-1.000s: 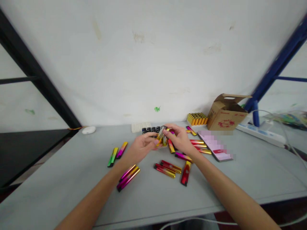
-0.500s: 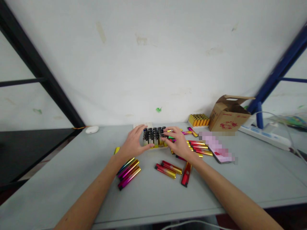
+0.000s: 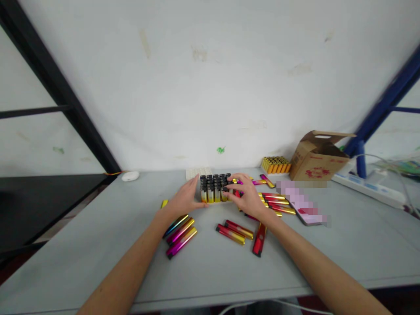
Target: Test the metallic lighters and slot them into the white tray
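A block of upright lighters with black tops and silver-and-yellow bodies stands in rows on the table. My left hand is at its left end, fingers stretched out and thumb pointing along the front. At the right end, my right hand has its fingers spread and curved, with fingertips at the outer lighters; it partly hides that end. Near my left forearm lie several loose lighters, among them a magenta-and-gold lighter. A red-and-gold lighter lies in front of the block with others beside it.
More red-and-gold lighters lie right of my right hand, beside a partly blurred phone. Farther back are a yellow block of lighters, an open cardboard box and a power strip. A white case sits at back left.
The view has shifted slightly. My left hand has drawn a little away from the block's front left, showing more of the lighters. My right hand stays at the right end.
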Demonstrator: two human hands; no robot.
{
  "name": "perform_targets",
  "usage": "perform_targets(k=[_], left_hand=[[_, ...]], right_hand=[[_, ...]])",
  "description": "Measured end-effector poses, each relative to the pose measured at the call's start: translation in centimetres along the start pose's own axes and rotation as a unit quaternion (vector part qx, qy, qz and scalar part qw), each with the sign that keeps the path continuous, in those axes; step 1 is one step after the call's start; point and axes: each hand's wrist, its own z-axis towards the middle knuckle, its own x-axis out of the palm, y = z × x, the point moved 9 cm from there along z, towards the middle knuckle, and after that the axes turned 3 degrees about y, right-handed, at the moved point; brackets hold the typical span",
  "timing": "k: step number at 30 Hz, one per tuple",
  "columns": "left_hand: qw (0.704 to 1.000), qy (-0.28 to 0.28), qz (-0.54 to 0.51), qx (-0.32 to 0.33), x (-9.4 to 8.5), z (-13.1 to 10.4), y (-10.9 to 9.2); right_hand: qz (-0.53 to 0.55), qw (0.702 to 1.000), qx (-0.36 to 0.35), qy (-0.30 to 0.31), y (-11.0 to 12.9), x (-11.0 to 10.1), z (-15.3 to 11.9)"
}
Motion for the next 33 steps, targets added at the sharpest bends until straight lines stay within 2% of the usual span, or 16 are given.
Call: perform_targets(k=[11,22,30,33], left_hand=[[0.999,0.021,0.040,0.006,0.4,0.0,0.1],[1.000,0.001,0.001,0.022,0.0,0.1,-0.3],[0.999,-0.018,0.026,0.016,0.0,0.3,-0.1],[1.000,-0.009,0.026,0.015,0.4,0.5,0.1]], right_hand=[[0.015,0.998,0.055,0.006,-0.6,-0.1,-0.1],[0.049,0.994,0.097,0.006,-1.2,0.5,-0.4],[0.035,0.996,0.078,0.004,-1.3,0.0,-0.1],[0.035,0.996,0.080,0.011,-1.6,-0.4,0.0]])
